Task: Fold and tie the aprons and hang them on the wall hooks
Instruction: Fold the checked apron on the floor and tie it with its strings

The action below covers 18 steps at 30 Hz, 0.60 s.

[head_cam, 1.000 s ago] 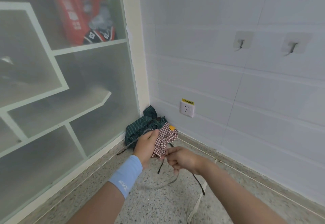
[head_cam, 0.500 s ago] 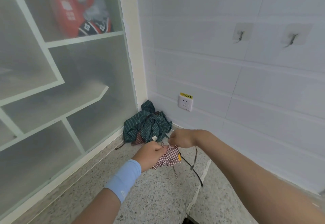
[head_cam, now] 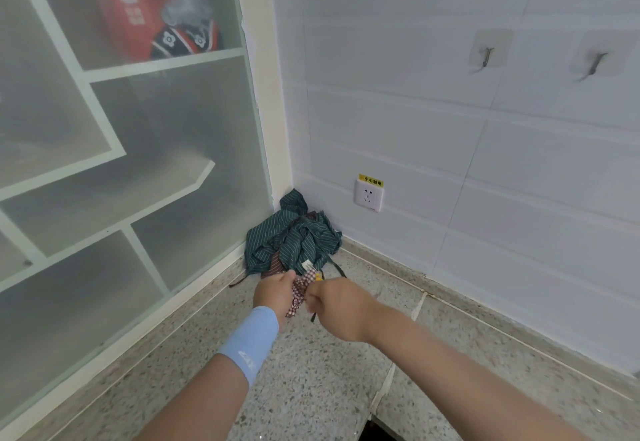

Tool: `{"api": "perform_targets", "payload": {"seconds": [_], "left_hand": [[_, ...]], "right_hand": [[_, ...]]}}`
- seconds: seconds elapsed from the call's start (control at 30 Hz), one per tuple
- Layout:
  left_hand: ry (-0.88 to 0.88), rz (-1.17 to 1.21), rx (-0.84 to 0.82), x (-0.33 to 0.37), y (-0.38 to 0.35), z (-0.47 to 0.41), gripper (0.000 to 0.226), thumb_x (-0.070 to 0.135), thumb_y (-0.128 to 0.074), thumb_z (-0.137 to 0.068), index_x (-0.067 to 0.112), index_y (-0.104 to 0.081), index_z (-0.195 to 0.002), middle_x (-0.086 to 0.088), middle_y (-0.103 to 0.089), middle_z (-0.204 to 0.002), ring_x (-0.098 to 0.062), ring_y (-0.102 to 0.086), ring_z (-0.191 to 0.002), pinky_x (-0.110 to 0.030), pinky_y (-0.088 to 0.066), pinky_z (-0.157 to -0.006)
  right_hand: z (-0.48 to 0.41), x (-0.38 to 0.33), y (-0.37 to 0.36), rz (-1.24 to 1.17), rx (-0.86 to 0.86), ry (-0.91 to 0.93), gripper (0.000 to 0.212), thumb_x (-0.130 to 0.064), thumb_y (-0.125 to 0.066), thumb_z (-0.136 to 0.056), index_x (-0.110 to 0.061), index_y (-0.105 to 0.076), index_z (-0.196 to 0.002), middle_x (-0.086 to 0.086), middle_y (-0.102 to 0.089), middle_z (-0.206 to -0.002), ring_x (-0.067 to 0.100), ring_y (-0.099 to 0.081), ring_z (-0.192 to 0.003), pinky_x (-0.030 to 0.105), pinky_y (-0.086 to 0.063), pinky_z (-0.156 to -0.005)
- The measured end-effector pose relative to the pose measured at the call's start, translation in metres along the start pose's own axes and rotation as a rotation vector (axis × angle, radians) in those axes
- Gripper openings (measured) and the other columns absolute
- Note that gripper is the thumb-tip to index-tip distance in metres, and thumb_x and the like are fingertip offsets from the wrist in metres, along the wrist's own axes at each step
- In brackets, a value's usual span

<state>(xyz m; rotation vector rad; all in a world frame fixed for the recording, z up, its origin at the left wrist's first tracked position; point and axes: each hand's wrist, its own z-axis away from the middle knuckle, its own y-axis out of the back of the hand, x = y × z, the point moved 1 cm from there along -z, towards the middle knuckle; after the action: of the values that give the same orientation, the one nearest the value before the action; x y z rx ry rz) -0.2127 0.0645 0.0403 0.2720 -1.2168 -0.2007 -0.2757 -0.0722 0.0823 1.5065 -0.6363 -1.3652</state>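
1. Red-checked apron (head_cam: 297,297), bunched, sits between both hands over the speckled countertop (head_cam: 311,388).
2. Left hand (head_cam: 273,290) grips the bundle; right hand (head_cam: 337,305) pinches at its dark tie (head_cam: 313,317).
3. Green striped apron (head_cam: 294,240) lies crumpled in the corner behind.

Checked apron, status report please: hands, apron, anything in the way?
Left hand and right hand both grip the checked apron, bunched small. Green striped apron heaped in the corner behind. Wall hooks bare, path looks clear.
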Motion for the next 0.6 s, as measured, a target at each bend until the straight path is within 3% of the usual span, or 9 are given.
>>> {"api": "perform_targets", "payload": {"seconds": [0.07, 0.17, 0.27, 0.37, 0.5, 0.6], "left_hand": [[0.027, 0.157, -0.040, -0.004, 0.000, -0.001, 0.025, 0.032, -0.053, -0.099, 0.018, -0.073, -0.098, -0.001, -0.069, -0.092, -0.021, -0.062, -0.093, -0.033, -0.046, -0.083], [0.042, 0.315, -0.202, -0.004, -0.005, 0.006, 0.025, 0.031, -0.050, -0.102, 0.019, -0.072, -0.099, -0.005, -0.075, -0.099, -0.020, -0.067, -0.094, -0.032, -0.049, -0.081], [-0.027, 0.310, -0.347, -0.009, -0.005, 0.014, 0.030, 0.030, -0.046, -0.104, 0.017, -0.073, -0.105, -0.007, -0.075, -0.104, -0.021, -0.069, -0.098, -0.034, -0.053, -0.079], [-0.140, 0.193, -0.365, -0.019, -0.004, 0.014, 0.030, 0.032, -0.046, -0.103, 0.027, -0.076, -0.102, 0.001, -0.075, -0.105, -0.017, -0.068, -0.100, -0.034, -0.054, -0.085], [-0.299, 0.063, -0.374, -0.028, -0.004, 0.011, 0.025, 0.022, -0.052, -0.101, 0.028, -0.076, -0.100, 0.004, -0.075, -0.102, -0.010, -0.069, -0.096, -0.019, -0.052, -0.075], [-0.477, -0.147, -0.366, -0.042, -0.006, -0.003, 0.024, 0.026, -0.055, -0.099, 0.034, -0.078, -0.095, 0.004, -0.072, -0.096, -0.006, -0.063, -0.093, -0.019, -0.047, -0.081]], "right_hand": [[0.004, 0.008, -0.016, -0.146, 0.017, -0.005, 0.023, -0.015, -0.045, -0.099, -0.014, -0.066, -0.089, 0.001, -0.065, -0.084, 0.019, -0.059, -0.083, 0.032, -0.048, -0.075], [0.002, 0.030, -0.032, -0.167, 0.069, -0.050, 0.027, -0.032, -0.049, -0.101, -0.026, -0.072, -0.090, -0.007, -0.061, -0.086, 0.012, -0.055, -0.086, 0.029, -0.044, -0.083], [-0.001, 0.049, -0.033, -0.287, -0.050, -0.162, 0.027, -0.031, -0.049, -0.103, -0.023, -0.073, -0.093, -0.009, -0.058, -0.067, 0.004, -0.052, -0.059, 0.023, -0.042, -0.063], [-0.006, 0.062, -0.026, -0.596, -0.160, -0.283, 0.023, -0.012, -0.047, -0.100, -0.010, -0.070, -0.099, 0.005, -0.075, -0.079, 0.009, -0.058, -0.046, 0.019, -0.039, -0.048], [-0.019, 0.085, -0.025, -1.115, -0.239, -0.498, 0.034, 0.000, -0.040, -0.098, -0.004, -0.066, -0.119, 0.014, -0.075, -0.103, 0.024, -0.075, -0.076, 0.024, -0.036, -0.048], [-0.027, 0.093, -0.032, -1.373, -0.328, -0.606, 0.042, -0.018, -0.035, -0.101, -0.003, -0.065, -0.125, 0.020, -0.071, -0.115, 0.030, -0.073, -0.089, 0.027, -0.053, -0.053]]}}
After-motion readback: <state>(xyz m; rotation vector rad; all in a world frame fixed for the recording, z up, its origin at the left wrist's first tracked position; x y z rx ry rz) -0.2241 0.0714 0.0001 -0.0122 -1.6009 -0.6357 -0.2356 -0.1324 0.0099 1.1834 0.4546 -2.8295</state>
